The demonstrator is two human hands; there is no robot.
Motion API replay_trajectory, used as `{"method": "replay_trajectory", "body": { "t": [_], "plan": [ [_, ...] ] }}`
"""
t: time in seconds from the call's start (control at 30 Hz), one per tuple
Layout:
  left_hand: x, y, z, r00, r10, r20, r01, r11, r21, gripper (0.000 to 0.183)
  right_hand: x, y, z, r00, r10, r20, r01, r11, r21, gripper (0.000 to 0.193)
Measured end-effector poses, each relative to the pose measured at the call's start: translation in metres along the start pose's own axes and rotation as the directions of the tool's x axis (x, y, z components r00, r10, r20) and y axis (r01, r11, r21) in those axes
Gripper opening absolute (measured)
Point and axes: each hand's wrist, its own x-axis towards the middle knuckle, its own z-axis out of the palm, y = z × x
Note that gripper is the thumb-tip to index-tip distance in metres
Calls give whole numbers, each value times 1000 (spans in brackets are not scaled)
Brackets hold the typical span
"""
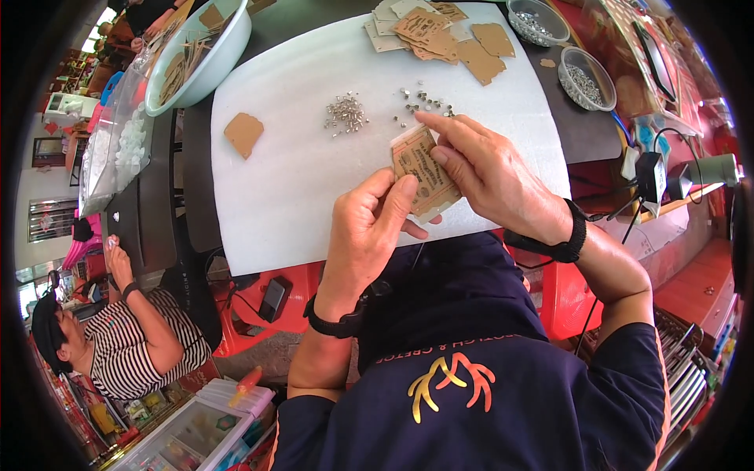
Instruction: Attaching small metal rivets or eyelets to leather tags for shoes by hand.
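Note:
Between my two hands is a tan card (pixel 424 169) with dark print, tilted above the near part of a white foam sheet (pixel 290 188). My left hand (pixel 363 231) pinches its near left side, thumb on the face. On the right side my right hand (pixel 495 173) rests its thumb on the card, fingers reaching over the far edge. Just beyond, partly behind the right fingers, lie loose dark and silvery metal caps (pixel 424 102). A heap of small silvery rivets (pixel 346 114) sits left of them. One plain brown card (pixel 244 135) lies apart at the left.
Stacked tan cards (pixel 424 31) lie at the far edge. Two clear bowls (pixel 567 35) of metal bits stand at the far right. A pale blue basin (pixel 239 39) of cards and a plastic bag (pixel 118 157) with white pieces are at left. A seated person (pixel 149 337) works beyond.

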Motion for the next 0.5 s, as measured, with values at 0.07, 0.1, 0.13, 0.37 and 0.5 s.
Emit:
{"method": "replay_trajectory", "body": {
  "t": [0.07,0.1,0.13,0.37,0.5],
  "plan": [
    [0,-1,-2,1000,4,-4,-4,1000,23,33,0,-1,2,999,-33,-27,34,997,67,30],
    [0,-3,-4,1000,7,-8,-7,999,45,32,-1,1,2,999,-32,-27,33,997,66,30],
    [0,-4,-5,1000,7,-10,-7,999,46,32,-1,3,2,997,-73,-21,74,995,62,28],
    [2,-2,-17,999,38,14,-40,985,170,29,14,-4,-18,982,-16,186,1,997,82,23],
    [-1,4,-13,999,25,-38,-27,998,-56,32,17,-7,-20,939,165,302,-257,920,297,27]
  ]
}}
